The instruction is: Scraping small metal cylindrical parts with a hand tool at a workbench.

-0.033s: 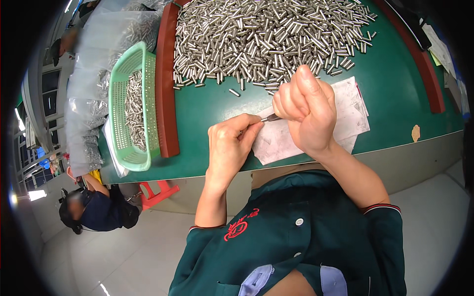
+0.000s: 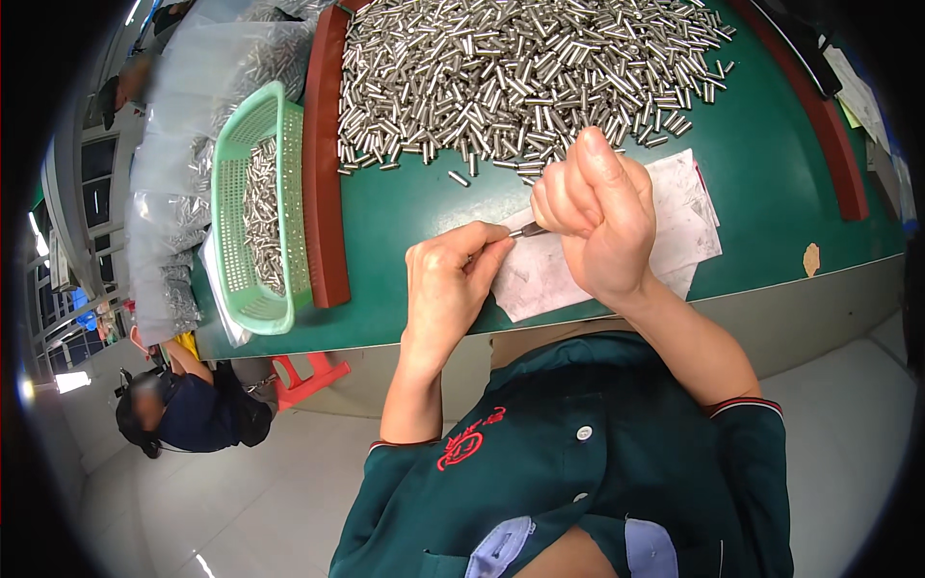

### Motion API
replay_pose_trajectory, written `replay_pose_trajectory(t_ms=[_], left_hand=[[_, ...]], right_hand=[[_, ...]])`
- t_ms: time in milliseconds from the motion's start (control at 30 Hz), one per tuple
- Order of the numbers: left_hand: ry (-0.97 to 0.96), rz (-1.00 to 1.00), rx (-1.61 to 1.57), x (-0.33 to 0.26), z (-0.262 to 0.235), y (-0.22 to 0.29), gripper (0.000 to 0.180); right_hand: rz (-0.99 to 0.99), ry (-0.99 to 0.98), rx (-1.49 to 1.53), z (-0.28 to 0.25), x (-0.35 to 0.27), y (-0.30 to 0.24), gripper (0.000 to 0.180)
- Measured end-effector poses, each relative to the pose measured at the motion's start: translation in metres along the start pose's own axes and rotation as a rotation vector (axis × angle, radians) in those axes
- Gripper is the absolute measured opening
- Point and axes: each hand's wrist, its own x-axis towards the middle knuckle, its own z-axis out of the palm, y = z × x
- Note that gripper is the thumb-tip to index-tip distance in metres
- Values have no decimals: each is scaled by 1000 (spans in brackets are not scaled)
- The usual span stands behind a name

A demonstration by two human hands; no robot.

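Currently, both your hands meet above the near middle of the green, smooth tabletop point(image 2: 414, 207). Between them: a slim, dark-and-silver rod point(image 2: 531, 230), lying roughly level, its exposed stretch short.

Left hand point(image 2: 448, 279): thumb and index finger pinching the rod's left end. Whether a separate small piece sits between those fingers is hidden. The fingertip pinch presumably gives fine control over that narrow end.

Right hand point(image 2: 605, 217): fingers curled into a fist around the rod's other end, thumb pointing up and away from you. The full wrap looks like the firmer hold of the two, probably to anchor the rod while the left fingers steady its tip.

Below the hands: a flat, white, grey-smudged sheet point(image 2: 549, 279), cloth or paper unclear. Its position suggests protection for the surface, or a catch for grime; contact with the right hand cannot be judged.

Beyond: a broad heap of short, silvery metal cylinders point(image 2: 530, 87), within easy reach. A reddish-brown, straight-edged rail point(image 2: 326, 193) borders the heap's left side, likely to stop rolling.

Outside that rail, to your left: a pale-green, perforated plastic basket point(image 2: 297, 193) with more such cylinders inside, seemingly set apart so the two lots don't mix.
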Motion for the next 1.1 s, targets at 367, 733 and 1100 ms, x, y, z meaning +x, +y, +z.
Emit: replay_pose_trajectory(t_ms=[367,733,1100], left_hand=[[-73,-61,-124,4,-2,-3,5],[79,-323,-607,-1,-5,-3,6],[-167,-528,-1566,4,-9,-25,14]], right_hand=[[-142,-133,-260,13,-8,6,40],[-53,-45,-126,4,-4,6,38],[-47,-36,-109,6,-6,6,39]])
